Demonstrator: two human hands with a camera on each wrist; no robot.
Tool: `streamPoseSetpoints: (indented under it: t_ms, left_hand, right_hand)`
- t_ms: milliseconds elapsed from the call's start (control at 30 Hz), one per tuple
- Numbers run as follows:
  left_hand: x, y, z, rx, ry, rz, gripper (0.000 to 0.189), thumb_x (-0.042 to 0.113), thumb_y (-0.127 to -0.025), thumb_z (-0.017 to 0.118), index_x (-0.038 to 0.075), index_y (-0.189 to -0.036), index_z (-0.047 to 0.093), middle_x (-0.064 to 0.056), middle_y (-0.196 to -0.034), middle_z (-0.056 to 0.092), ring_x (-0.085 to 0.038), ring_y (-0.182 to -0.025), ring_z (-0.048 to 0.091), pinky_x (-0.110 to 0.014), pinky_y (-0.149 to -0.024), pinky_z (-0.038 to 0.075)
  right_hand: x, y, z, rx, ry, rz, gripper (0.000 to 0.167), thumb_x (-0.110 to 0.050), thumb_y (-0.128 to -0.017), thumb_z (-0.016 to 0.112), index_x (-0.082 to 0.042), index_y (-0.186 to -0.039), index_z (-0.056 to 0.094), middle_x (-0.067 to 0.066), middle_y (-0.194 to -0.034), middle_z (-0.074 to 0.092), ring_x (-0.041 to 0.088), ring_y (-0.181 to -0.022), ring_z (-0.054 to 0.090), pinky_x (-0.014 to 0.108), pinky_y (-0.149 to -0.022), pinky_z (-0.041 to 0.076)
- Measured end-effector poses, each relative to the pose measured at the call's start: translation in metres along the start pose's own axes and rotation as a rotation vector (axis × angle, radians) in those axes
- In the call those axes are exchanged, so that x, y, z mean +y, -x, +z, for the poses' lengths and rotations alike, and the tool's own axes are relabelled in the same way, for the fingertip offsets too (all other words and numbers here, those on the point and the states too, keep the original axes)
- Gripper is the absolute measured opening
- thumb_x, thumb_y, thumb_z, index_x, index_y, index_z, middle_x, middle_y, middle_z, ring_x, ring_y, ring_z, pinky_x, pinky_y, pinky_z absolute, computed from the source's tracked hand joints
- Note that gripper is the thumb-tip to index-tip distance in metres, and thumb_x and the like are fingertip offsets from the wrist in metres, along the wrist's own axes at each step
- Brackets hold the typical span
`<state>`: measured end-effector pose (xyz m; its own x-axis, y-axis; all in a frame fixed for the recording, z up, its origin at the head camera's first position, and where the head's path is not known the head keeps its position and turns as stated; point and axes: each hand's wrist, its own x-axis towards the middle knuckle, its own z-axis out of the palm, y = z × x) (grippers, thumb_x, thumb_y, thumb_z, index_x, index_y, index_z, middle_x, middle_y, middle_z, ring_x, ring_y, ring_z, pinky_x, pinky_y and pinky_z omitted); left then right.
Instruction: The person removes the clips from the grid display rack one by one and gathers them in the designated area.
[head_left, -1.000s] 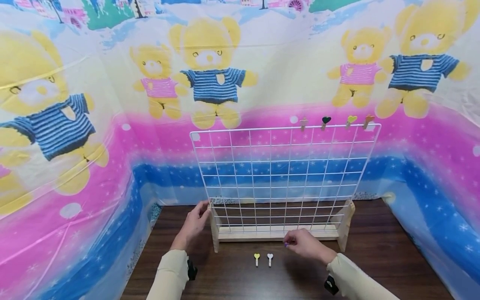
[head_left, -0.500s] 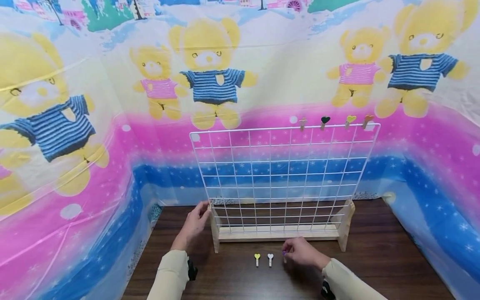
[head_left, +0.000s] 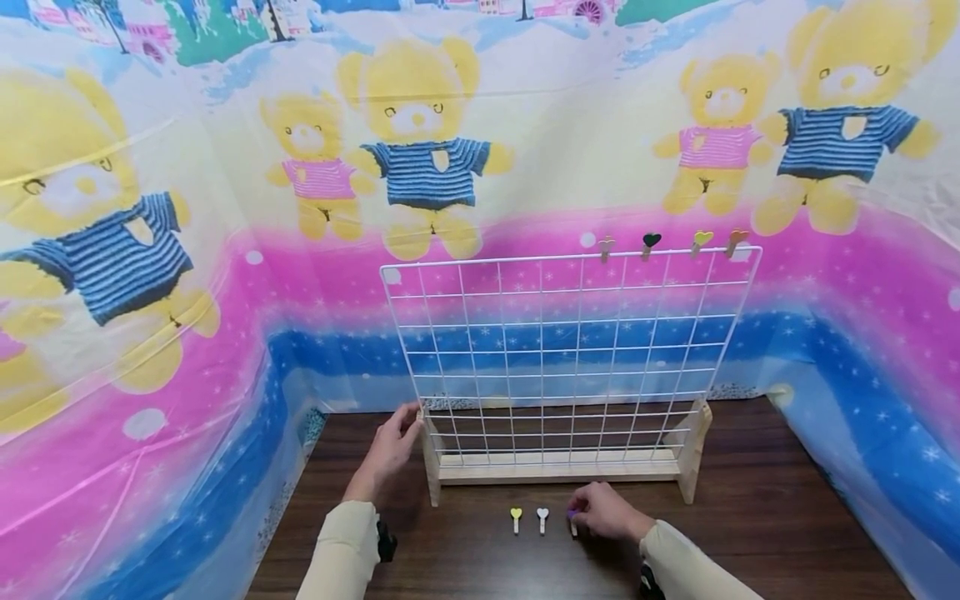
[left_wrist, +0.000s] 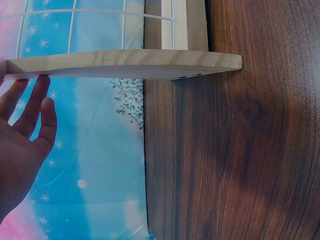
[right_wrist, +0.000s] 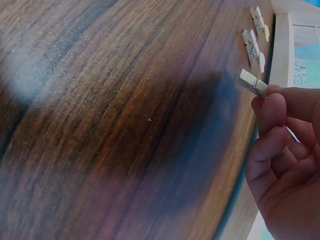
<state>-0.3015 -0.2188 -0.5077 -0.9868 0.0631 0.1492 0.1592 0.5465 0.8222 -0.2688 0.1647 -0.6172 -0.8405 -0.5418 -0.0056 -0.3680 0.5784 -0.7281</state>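
Observation:
My right hand (head_left: 606, 510) pinches a small wooden clothespin (right_wrist: 251, 81) between thumb and fingertips, low over the table. Its purple heart (head_left: 572, 516) shows at the fingertips in the head view. To its left, a clothespin with a white heart (head_left: 542, 517) and one with a yellow heart (head_left: 516, 517) lie on the table. At the left end of the white wire grid rack (head_left: 558, 333), my left hand (head_left: 392, 442) touches the wooden side support (left_wrist: 125, 62), its fingers extended against the outer face.
Along the grid's top bar stand several heart clothespins, including a dark green one (head_left: 651, 243) and an orange one (head_left: 737, 242). A wooden base bar (head_left: 558, 475) joins the supports. Printed bear cloth (head_left: 555, 167) hangs behind the dark wood table (head_left: 757, 517).
My right hand has come down toward the front of the table, away from the base bar, with the purple-heart clothespin in it. The left hand keeps its place on the support.

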Motion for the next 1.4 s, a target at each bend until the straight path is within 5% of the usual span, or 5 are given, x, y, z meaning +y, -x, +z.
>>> streamPoseSetpoints:
  t_ms: [500,933,1400]
  left_hand:
    - [0.001,0.001,0.000,-0.008,0.003,-0.004,0.035,0.020,-0.100,0.049,0.015,-0.135,0.049,-0.012,-0.122,0.058,-0.029,-0.115,0.052,-0.049,-0.091,0.044]
    - [-0.001,0.000,0.001,-0.002,0.003,0.000,0.036,0.019,-0.100,0.049,0.013,-0.136,0.048,-0.013,-0.124,0.057,-0.029,-0.116,0.052,-0.049,-0.092,0.043]
    - [-0.003,0.000,0.002,0.000,0.008,-0.001,0.035,0.020,-0.101,0.048,0.014,-0.135,0.048,-0.013,-0.127,0.056,-0.030,-0.118,0.050,-0.050,-0.093,0.043]
  right_hand:
    - [0.011,-0.004,0.008,0.022,0.044,-0.016,0.005,-0.006,-0.087,0.065,-0.003,-0.085,0.068,-0.007,-0.070,0.060,0.004,-0.047,0.052,0.023,-0.047,0.046]
    - [0.016,-0.008,0.011,0.066,0.244,-0.054,0.006,-0.013,-0.089,0.065,-0.011,-0.087,0.070,-0.010,-0.077,0.060,0.004,-0.068,0.053,0.028,-0.064,0.046]
    - [0.012,-0.008,0.011,0.087,0.257,-0.044,0.005,-0.012,-0.088,0.066,-0.010,-0.085,0.070,-0.008,-0.075,0.057,0.007,-0.069,0.052,0.029,-0.063,0.044]
